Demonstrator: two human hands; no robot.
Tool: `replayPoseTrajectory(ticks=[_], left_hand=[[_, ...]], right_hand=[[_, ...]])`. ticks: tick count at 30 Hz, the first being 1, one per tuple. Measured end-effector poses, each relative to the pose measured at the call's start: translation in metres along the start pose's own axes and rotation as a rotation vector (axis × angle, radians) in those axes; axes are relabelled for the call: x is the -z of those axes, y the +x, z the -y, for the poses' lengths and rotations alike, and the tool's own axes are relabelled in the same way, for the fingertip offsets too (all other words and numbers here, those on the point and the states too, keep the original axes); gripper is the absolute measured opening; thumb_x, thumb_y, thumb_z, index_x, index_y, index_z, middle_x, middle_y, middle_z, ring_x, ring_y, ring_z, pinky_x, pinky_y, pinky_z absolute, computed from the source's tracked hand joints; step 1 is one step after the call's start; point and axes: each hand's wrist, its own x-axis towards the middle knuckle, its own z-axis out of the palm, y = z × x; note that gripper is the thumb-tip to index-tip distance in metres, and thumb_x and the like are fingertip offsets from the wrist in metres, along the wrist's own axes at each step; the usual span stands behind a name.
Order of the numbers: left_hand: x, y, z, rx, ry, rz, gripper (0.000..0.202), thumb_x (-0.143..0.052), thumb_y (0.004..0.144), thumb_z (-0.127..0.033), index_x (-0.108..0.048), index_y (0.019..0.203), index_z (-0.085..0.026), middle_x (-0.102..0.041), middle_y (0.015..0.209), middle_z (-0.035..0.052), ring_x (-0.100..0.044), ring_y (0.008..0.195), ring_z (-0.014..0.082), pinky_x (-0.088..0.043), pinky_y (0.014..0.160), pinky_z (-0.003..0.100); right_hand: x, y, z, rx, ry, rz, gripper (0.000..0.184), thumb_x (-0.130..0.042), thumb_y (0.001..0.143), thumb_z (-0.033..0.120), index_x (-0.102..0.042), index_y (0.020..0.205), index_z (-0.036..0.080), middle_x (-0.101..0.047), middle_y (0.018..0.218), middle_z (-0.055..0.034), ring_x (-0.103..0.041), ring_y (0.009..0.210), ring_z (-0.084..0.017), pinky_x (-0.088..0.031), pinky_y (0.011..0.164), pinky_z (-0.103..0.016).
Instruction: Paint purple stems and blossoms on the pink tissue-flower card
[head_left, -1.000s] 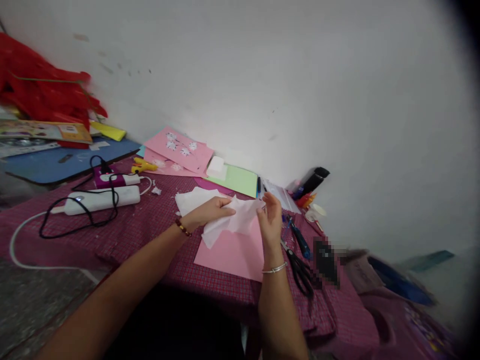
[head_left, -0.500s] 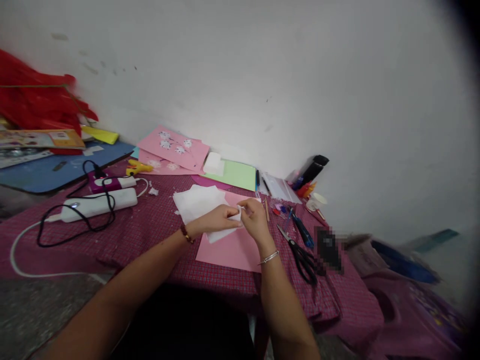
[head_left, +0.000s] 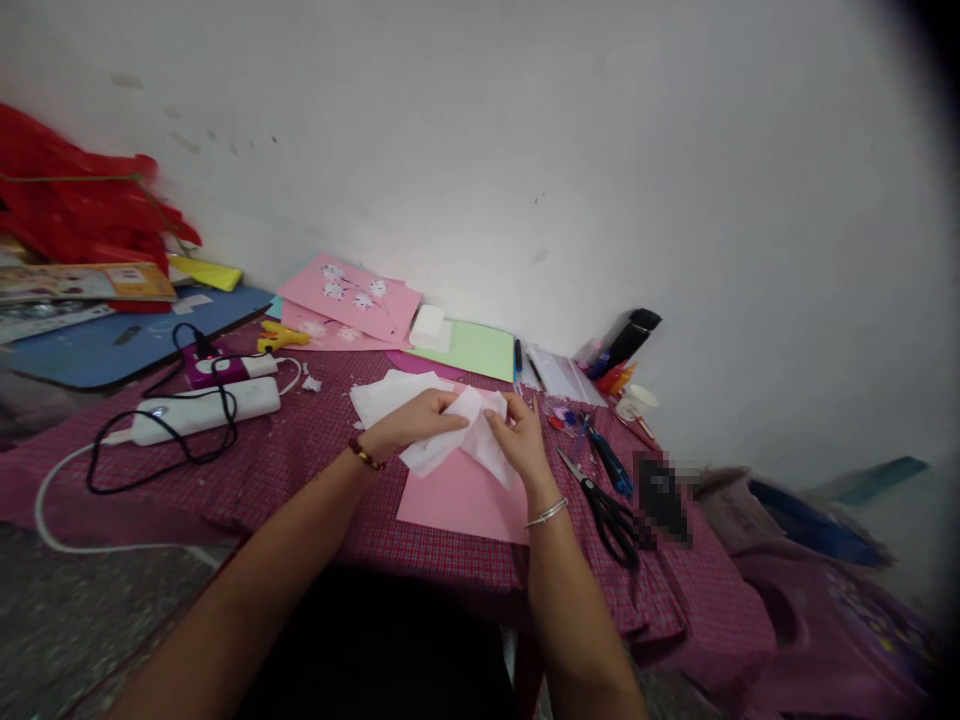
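Observation:
Between my two hands a thin white tissue (head_left: pixel 487 450) hangs partly unfolded, its lower part spread over a pink sheet of paper (head_left: pixel 457 500). My left hand (head_left: pixel 424 415) pinches its left side with thumb and fingers. My right hand (head_left: pixel 521 435) grips the right side, thumb in front. More white tissue sheets (head_left: pixel 382 395) lie flat just beyond my left hand. To the right of my right wrist, a pair of black-handled scissors (head_left: pixel 607 515) rests on the table, its blades pointing away from me.
Pink cards with white blossoms (head_left: pixel 345 295) lean near the wall beside green paper (head_left: pixel 480 348). A yellow glue gun (head_left: pixel 281 335), a power strip (head_left: pixel 202 410) and looped black cable occupy the left. A blue-handled tool (head_left: pixel 611 465) lies right, with a black bottle (head_left: pixel 630 340) behind.
The small folded bit of white tissue between my fingers has opened into a wider sheet that hangs down. My hands have moved slightly apart.

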Motion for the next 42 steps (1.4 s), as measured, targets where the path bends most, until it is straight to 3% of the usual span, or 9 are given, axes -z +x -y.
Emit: replayPoseTrajectory(ticks=[4, 8, 14, 20, 30, 42], left_hand=[[0.009, 0.0, 0.001, 0.026, -0.06, -0.101, 0.013, -0.06, 0.076, -0.027, -0.063, 0.081, -0.016, -0.055, 0.064, -0.0018, -0.043, 0.049, 0.0085, -0.027, 0.045, 0.02], [0.008, 0.001, 0.005, 0.027, -0.107, -0.119, 0.016, -0.061, 0.076, -0.028, -0.066, 0.085, -0.015, -0.059, 0.069, 0.0004, -0.047, 0.052, 0.0093, -0.031, 0.046, 0.02], [0.014, 0.003, 0.01, 0.082, -0.179, -0.155, 0.03, -0.066, 0.075, -0.035, -0.065, 0.094, -0.013, -0.064, 0.074, 0.0018, -0.054, 0.055, 0.011, -0.037, 0.05, 0.021], [0.019, 0.004, 0.009, 0.13, -0.317, -0.229, 0.023, -0.068, 0.072, -0.028, -0.066, 0.089, -0.013, -0.067, 0.075, 0.0026, -0.056, 0.056, 0.0108, -0.039, 0.051, 0.021], [0.031, 0.007, 0.015, 0.167, -0.403, -0.368, 0.025, -0.069, 0.069, -0.029, -0.066, 0.088, -0.013, -0.068, 0.07, 0.0039, -0.056, 0.05, 0.0112, -0.038, 0.047, 0.022], [0.05, 0.013, 0.034, 0.166, -0.518, -0.44, 0.035, -0.078, 0.058, -0.029, -0.067, 0.087, -0.011, -0.072, 0.074, 0.0059, -0.063, 0.058, 0.0155, -0.048, 0.057, 0.026]], right_hand=[[0.001, 0.002, 0.0, -0.032, -0.008, -0.075, 0.017, -0.057, 0.078, 0.03, -0.064, 0.091, 0.02, -0.064, 0.08, -0.0006, -0.055, 0.074, -0.018, -0.043, 0.069, -0.027], [0.0, 0.003, -0.001, -0.057, 0.026, -0.128, 0.013, -0.056, 0.078, 0.031, -0.062, 0.083, 0.02, -0.06, 0.072, 0.0009, -0.052, 0.068, -0.016, -0.041, 0.063, -0.026], [0.003, 0.005, -0.011, -0.126, 0.225, -0.19, 0.018, -0.06, 0.077, 0.036, -0.056, 0.074, 0.019, -0.053, 0.068, 0.0028, -0.046, 0.062, -0.013, -0.038, 0.057, -0.023], [0.005, 0.006, -0.014, -0.241, 0.437, -0.198, 0.021, -0.065, 0.072, 0.037, -0.055, 0.073, 0.019, -0.053, 0.066, 0.0046, -0.044, 0.054, -0.01, -0.036, 0.053, -0.022], [0.018, 0.01, -0.028, -0.247, 0.473, -0.315, 0.022, -0.067, 0.07, 0.036, -0.055, 0.074, 0.018, -0.052, 0.064, 0.0063, -0.042, 0.053, -0.009, -0.033, 0.051, -0.021], [0.037, 0.018, -0.046, -0.314, 0.446, -0.451, 0.023, -0.066, 0.064, 0.036, -0.052, 0.07, 0.019, -0.049, 0.058, 0.0077, -0.039, 0.05, -0.008, -0.032, 0.048, -0.021]])
